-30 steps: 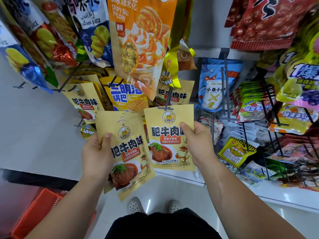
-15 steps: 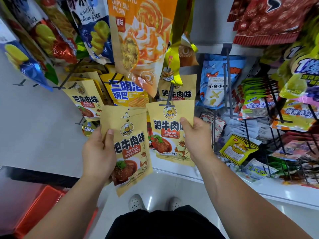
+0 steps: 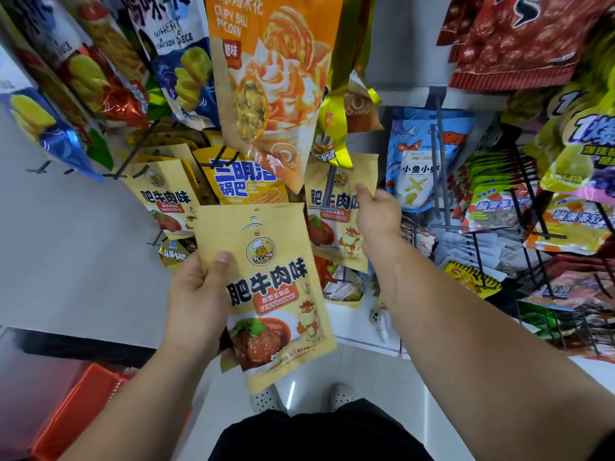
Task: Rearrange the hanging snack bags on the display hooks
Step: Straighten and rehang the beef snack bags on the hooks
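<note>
My left hand (image 3: 196, 301) grips a small stack of tan beef-flavour snack bags (image 3: 266, 287) by the left edge, thumb on the front, held free of the rack. My right hand (image 3: 377, 212) pinches the right edge of another tan beef bag (image 3: 332, 214) that hangs on a dark display hook (image 3: 327, 191), pushed back along it. A third bag of the same kind (image 3: 164, 197) hangs on the hook to the left.
A big orange popcorn bag (image 3: 273, 78) hangs low over the hook. A yellow bag with blue letters (image 3: 239, 181) hangs between. Blue fish-snack bag (image 3: 419, 161), bare wire hooks (image 3: 439, 168) and green packs (image 3: 492, 194) at right. An orange basket (image 3: 76, 410) sits on the floor at left.
My right hand has pushed the hanging bag up and back along its hook. My left hand has brought its stack up and to the right, nearer the middle.
</note>
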Tool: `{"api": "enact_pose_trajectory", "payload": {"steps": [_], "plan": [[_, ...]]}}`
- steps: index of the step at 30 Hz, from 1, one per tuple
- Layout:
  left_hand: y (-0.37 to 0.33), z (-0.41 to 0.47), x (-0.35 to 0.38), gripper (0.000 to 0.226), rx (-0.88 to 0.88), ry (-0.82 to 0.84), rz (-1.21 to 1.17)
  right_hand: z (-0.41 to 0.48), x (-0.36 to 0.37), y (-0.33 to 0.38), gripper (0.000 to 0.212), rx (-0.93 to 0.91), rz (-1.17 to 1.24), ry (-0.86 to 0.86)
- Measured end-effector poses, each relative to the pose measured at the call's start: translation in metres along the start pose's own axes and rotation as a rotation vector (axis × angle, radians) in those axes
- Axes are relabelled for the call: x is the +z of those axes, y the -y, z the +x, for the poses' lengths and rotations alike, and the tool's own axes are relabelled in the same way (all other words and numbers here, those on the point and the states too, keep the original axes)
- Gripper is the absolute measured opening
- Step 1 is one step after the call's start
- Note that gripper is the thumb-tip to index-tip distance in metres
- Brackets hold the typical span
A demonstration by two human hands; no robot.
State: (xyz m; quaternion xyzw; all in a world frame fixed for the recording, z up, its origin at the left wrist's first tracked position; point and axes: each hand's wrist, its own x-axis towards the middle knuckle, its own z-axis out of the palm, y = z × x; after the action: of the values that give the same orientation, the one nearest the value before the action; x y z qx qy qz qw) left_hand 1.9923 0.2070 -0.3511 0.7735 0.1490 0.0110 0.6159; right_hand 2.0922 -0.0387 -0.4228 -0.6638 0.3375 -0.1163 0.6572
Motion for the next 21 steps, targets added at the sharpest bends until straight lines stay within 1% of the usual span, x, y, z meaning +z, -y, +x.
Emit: {"api": "enact_pose_trajectory", "payload": {"steps": [3, 7, 9, 11, 14, 15, 16, 18, 21], "plan": [[-0.002, -0.003, 0.005, 0.02, -0.008, 0.029, -0.042, 0.015, 0.0, 0.006, 0.053, -0.032, -0.091, -0.002], [-0.005, 0.0, 0.008, 0.021, 0.008, 0.048, -0.04, 0.027, -0.007, 0.006, 0.053, -0.066, -0.237, 0.006], [-0.005, 0.001, 0.008, 0.021, 0.003, 0.045, -0.053, 0.025, -0.01, 0.002, 0.047, -0.107, -0.293, -0.003], [-0.004, 0.001, 0.009, 0.022, -0.007, 0.047, -0.068, 0.016, -0.013, -0.005, 0.028, -0.122, -0.255, 0.002], [-0.001, 0.001, 0.012, 0.022, -0.023, 0.055, -0.076, -0.018, -0.021, -0.016, 0.022, -0.114, -0.099, 0.014], [0.0, 0.0, 0.014, 0.021, -0.025, 0.062, -0.076, -0.032, -0.023, -0.021, 0.016, -0.104, -0.067, 0.035], [0.002, -0.001, 0.015, 0.021, -0.03, 0.069, -0.078, -0.049, -0.027, -0.024, 0.017, -0.078, -0.039, 0.077], [0.005, -0.001, 0.019, 0.02, -0.044, 0.083, -0.08, -0.079, -0.034, -0.025, 0.024, -0.002, 0.038, 0.212], [0.009, -0.002, 0.024, 0.02, -0.061, 0.102, -0.082, -0.106, -0.043, -0.024, 0.014, 0.017, 0.051, 0.424]]}}
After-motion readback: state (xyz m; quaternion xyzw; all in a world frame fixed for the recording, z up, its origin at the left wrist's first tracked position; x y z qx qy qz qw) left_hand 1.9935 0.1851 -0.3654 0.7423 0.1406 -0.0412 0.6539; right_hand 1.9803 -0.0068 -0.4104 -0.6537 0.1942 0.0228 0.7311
